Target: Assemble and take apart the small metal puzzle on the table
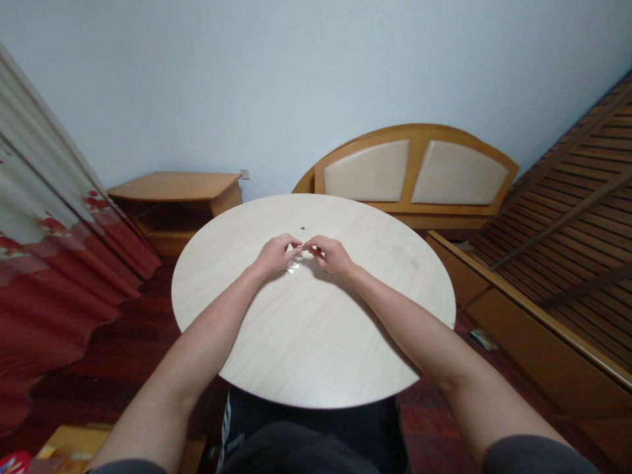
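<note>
Round table (316, 349) under left hand (276, 255), right hand (330, 255); grips narrow, anything held hidden; silvery scrap (292, 266) beneath.

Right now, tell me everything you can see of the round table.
The round table has a pale wood-look top with fine straight grain and a thin plain edge; no legs show. A small shiny packet lies on it just below the left hand and right hand, and a small dark speck lies farther out.
</note>
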The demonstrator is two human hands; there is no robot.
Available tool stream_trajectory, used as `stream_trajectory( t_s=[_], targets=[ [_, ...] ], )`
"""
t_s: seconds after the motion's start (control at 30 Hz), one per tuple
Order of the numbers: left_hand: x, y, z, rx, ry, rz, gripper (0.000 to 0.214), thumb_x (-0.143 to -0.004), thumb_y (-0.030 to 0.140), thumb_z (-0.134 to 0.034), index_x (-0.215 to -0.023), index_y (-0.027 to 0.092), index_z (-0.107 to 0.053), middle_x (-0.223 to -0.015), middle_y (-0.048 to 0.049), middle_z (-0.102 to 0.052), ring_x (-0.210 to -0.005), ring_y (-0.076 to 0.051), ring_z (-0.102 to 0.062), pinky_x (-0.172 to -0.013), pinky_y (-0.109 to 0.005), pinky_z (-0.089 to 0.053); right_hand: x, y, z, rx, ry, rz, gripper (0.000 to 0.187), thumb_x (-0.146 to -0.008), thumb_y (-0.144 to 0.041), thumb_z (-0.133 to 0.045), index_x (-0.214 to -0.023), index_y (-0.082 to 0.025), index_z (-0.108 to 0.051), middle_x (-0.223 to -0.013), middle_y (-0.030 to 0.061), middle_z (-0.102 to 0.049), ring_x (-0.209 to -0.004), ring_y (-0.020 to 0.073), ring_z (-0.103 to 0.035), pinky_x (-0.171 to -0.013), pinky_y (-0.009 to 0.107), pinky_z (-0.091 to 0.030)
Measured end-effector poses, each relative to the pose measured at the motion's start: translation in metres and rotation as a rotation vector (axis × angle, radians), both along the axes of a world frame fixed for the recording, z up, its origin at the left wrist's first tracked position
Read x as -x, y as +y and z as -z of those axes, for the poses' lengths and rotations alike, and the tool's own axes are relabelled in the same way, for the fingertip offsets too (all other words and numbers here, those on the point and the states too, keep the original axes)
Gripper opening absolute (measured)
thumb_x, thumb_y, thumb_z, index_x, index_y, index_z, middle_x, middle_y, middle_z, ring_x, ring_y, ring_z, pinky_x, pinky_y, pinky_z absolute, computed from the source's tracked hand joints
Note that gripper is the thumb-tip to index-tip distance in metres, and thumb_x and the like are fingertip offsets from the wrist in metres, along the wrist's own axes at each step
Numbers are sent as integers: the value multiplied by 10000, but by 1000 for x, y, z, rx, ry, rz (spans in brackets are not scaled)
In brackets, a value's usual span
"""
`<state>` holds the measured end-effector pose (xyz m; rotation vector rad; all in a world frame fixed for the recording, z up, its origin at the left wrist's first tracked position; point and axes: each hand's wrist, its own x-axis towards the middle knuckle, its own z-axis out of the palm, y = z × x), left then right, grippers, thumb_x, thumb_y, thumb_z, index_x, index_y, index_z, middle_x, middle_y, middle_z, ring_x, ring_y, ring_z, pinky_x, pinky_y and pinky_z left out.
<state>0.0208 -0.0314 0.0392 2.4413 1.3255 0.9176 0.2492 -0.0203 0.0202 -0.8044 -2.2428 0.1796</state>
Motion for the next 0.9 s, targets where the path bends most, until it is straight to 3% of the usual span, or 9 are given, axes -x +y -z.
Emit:
stream_trajectory(
  t_s=[0.17, 0.7, 0.9],
  targets=[
    [4, 6, 4, 44, 34, -10, 211, -950, 360, -709, -994, 189, -824, -1005, -83, -796, -887, -215, -678, -852, -324, -503, 9, 3, 6, 64, -80, 81, 215, -976, -142, -612, -1095, -184, -786, -1011, 99, -792, -868, 204, -684, -830, 301, -500],
    [29, 22, 7, 31, -34, -187, 237, -950, 304, -639, -1017, 182, -832, -1033, -99, -806, -902, -229, -681, -857, -333, -526, 28, 4, 7, 44, -327, 305, 155, -953, -192, -683, -977, -196, -836, -979, 107, -777, -928, 242, -662, -848, 338, -448],
    [28, 20, 11, 149, 24, -227, 211, -868, 317, -745, -1026, 211, -836, -1039, -93, -814, -884, -243, -696, -806, -324, -515, 28, 6, 6, 61, -350, 328, 189, -991, -209, -664, -999, -207, -852, -1005, 116, -783, -947, 249, -675, -846, 342, -432]
  ],
)
